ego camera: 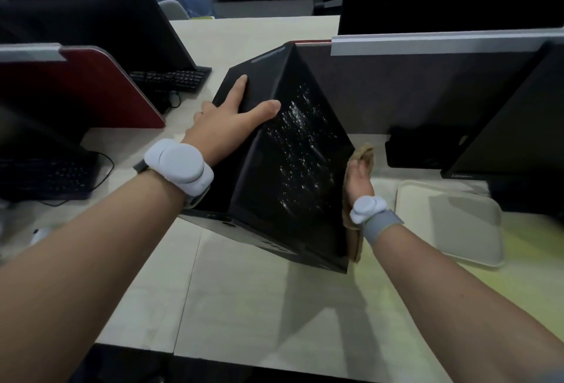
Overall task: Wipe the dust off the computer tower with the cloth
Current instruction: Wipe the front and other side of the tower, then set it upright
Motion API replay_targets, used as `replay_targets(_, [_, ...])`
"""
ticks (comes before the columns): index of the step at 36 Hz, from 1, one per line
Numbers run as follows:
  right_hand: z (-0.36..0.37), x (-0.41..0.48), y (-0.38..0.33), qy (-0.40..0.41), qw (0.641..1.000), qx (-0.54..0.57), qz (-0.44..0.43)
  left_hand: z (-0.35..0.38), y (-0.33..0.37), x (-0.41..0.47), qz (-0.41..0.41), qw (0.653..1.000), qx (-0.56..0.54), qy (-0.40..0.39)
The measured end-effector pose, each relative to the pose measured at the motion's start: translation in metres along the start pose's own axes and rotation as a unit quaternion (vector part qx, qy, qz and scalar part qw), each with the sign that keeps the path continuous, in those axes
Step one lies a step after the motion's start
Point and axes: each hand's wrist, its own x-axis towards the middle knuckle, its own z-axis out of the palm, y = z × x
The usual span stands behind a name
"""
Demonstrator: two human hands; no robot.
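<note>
- The tower (283, 165) stood on the table (250, 300), between the two hands.
- The left hand (225, 117) lay spread open and flat on the tower's left top edge, thumb reaching onto the wet-streaked top panel, gripping nothing.
- The right hand (358, 182) pressed the tan cloth (364, 153) against the tower's right side; its fingers were hidden behind the tower, so how far they curled could not be told.
- A pale tray (451, 223) lay just right of the right hand.
- A keyboard (171, 78) sat beyond the left hand.
</note>
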Motion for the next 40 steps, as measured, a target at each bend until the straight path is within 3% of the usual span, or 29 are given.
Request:
replay_targets(5, [0.005,-0.057,0.012,-0.029,0.999,0.021,-0.034,-0.001,0.007,-0.009,0.000,0.999,0.036,0.002])
replay_targets(9, [0.005,-0.105,0.027,-0.086,0.995,-0.046,-0.037,0.000,0.016,-0.018,0.003,0.999,0.038,0.000])
replay_targets(19, [0.010,-0.184,0.023,-0.096,0.992,0.081,0.025,0.005,0.027,-0.025,0.004,0.999,0.051,-0.014])
replay_targets(25, [0.011,-0.145,0.003,-0.076,0.997,-0.005,-0.018,0.004,0.021,-0.021,0.004,0.999,0.037,-0.012])
replay_targets(33, [0.017,-0.033,-0.029,-0.003,0.999,0.012,-0.050,0.000,0.002,0.000,0.009,1.000,0.015,0.000])
replay_targets(40, [0.011,0.024,-0.048,0.025,1.000,-0.008,0.008,0.002,-0.002,0.004,0.008,1.000,0.011,0.012])
